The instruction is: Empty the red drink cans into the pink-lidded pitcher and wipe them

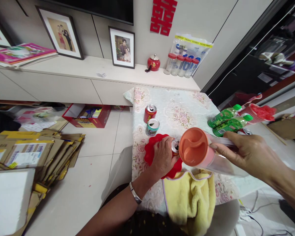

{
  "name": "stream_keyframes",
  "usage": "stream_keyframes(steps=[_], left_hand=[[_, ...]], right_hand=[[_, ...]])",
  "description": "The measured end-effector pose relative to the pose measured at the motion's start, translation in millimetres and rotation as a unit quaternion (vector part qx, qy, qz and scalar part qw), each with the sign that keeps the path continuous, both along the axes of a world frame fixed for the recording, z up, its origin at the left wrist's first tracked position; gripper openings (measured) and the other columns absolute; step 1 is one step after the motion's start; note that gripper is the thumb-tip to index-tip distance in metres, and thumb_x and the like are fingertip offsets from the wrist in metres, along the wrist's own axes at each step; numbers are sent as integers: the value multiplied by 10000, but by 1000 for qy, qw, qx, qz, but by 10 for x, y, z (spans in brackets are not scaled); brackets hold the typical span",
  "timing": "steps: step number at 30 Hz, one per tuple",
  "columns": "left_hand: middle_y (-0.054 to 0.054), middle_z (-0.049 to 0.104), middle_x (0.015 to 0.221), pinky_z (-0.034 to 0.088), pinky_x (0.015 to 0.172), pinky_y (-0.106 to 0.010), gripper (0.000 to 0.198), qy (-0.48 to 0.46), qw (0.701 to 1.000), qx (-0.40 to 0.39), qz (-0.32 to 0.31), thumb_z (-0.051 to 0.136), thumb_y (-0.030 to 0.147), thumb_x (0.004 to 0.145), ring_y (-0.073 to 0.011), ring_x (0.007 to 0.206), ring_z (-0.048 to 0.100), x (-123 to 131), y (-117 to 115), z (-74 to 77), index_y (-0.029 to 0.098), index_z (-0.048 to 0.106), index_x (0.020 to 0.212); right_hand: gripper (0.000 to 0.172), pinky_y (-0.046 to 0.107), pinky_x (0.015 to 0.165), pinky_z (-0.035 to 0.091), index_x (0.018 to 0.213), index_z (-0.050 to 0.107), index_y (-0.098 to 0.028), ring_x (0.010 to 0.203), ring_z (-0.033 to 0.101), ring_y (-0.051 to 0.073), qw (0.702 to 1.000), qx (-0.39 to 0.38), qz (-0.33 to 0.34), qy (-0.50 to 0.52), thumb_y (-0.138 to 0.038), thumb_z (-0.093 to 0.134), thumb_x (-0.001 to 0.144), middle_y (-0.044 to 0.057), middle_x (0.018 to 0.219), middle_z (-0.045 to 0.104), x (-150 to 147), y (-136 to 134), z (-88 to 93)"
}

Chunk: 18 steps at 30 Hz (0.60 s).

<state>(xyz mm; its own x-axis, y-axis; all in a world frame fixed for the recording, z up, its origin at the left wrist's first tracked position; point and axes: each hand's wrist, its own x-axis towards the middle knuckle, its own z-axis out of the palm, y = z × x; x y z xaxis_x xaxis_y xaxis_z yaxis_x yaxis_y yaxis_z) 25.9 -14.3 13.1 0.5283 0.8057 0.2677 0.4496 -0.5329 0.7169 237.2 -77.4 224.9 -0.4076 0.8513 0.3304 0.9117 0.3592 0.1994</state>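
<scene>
The lid [193, 147] is orange, the mat [150, 151] red, the towel [180, 200] yellow, the tablecloth [165, 98] pink-flowered.

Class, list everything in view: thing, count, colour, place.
tablecloth: 1, pale floral, centre
pitcher: 1, clear, orange lid, above tablecloth
held can: 1, red, beside pitcher
scalloped item: 1, red, tablecloth's near side
standing cans: 2, red and teal, tablecloth's left
bottles: 2, green, tablecloth's right
towel: 1, yellow, tablecloth's near edge
basket: 1, pink, beyond bottles
framed photos: 3, black, on cabinet
capped jars: 4, clear, cabinet
pot: 1, red, cabinet
cutout: 1, red, wall
screen: 1, black, wall
cardboard: several pieces, brown, left floor
box: 1, red, floor
left hand: 1, on held can
right hand: 1, gripping pitcher
</scene>
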Motion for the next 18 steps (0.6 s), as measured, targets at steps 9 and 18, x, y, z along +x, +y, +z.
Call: stream_keyframes(steps=[9, 18], left_hand=[[-246, 559, 1549, 472, 1134, -633, 712, 4, 1000, -8, -4, 747, 198, 886, -411, 1462, 550, -6, 3, 16, 178, 363, 1485], [-256, 572, 1530, 465, 1132, -645, 680, -4, 1000, 2, -2, 718, 190, 892, -400, 1465, 547, 3, -1, -1, 175, 362, 1471]], right_hand=[[638, 227, 385, 270, 665, 432, -197, 353, 364, 67, 1000, 3, -1, -10, -604, 382, 1154, -58, 477, 344, -12, 7, 16], [623, 238, 400, 275, 669, 430, -199, 363, 344, 66, 1000, 6, 4, -4, -585, 393, 1156, -64, 483, 326, -3, 14, -6]])
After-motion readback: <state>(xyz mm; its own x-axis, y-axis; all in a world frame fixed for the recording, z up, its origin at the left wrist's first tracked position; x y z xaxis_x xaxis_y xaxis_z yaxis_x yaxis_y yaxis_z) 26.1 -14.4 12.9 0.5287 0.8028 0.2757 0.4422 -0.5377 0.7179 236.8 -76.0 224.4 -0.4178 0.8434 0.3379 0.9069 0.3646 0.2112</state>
